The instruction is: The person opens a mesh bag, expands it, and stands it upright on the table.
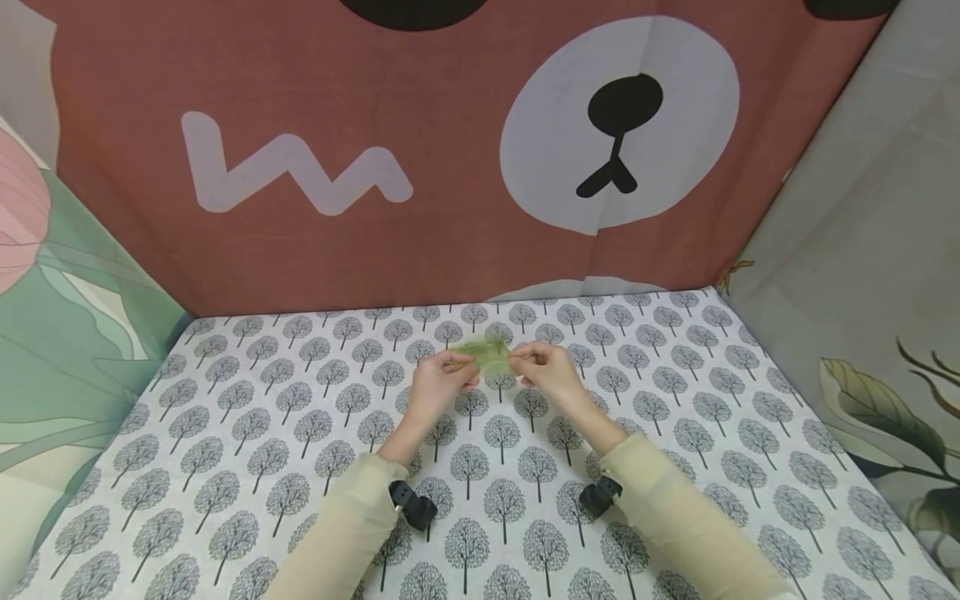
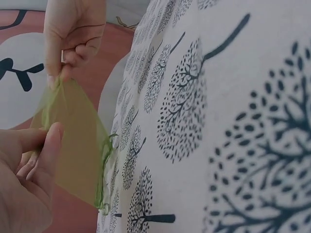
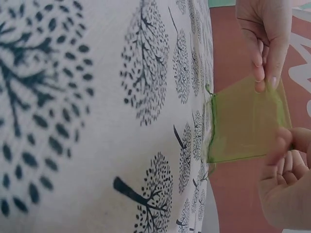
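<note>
- The left hand point(image 1: 441, 383) and the right hand point(image 1: 553, 375) are each pinching the upper edge of a sheer green pouch point(image 1: 491, 358), apparently stretching it between them
- The next move is probably calling for light, even tension
- Over the tree-print tablecloth point(image 1: 502, 467), the pouch is looking thin and see-through, its darker corded edge point(image 2: 101, 184) hanging lowest, slightly puckered

Soft, even, diffuse light brightens the head view, with pale, faint shadows on the white worktop point(image 1: 480, 450). The wide lens stretches shapes toward the edges. The sheer green pouch point(image 1: 492, 357) looks smeared there. Both wrist views are duller and greyer; the right one blurs the right hand's point(image 3: 287, 187) fingertips.
</note>
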### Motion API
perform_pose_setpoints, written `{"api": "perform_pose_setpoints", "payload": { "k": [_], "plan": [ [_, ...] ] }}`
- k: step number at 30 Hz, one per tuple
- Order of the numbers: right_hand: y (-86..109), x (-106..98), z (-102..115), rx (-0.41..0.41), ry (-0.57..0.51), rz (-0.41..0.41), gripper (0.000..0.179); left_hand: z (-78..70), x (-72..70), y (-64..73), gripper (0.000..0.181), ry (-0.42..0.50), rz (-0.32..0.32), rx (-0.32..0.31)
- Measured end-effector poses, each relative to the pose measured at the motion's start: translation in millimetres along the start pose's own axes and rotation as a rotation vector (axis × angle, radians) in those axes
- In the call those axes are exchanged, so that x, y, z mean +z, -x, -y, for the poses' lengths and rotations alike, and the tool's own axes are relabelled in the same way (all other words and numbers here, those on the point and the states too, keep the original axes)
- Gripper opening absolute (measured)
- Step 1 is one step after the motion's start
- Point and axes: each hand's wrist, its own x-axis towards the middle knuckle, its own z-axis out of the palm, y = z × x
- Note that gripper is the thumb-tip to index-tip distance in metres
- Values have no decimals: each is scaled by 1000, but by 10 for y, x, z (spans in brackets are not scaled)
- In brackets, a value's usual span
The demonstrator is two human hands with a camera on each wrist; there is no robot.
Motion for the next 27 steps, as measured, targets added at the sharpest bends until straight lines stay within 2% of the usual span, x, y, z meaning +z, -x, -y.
{"api": "perform_pose_setpoints", "payload": {
  "k": [5, 10, 21, 27],
  "plan": [
    [9, 24, 3, -19, 75, -38, 23, -9, 9, 15, 15, 16, -4, 20],
    [16, 33, 17, -46, 97, -48, 26, 4, 11, 12, 16, 1, -3, 20],
    [-5, -58, -13, -31, 12, 72, 39, -2, -5, 13, 21, -7, -2, 0],
    [-24, -83, -15, -17, -36, 36, 33, -7, 20, 12, 31, -30, 31, -3]
  ]
}}
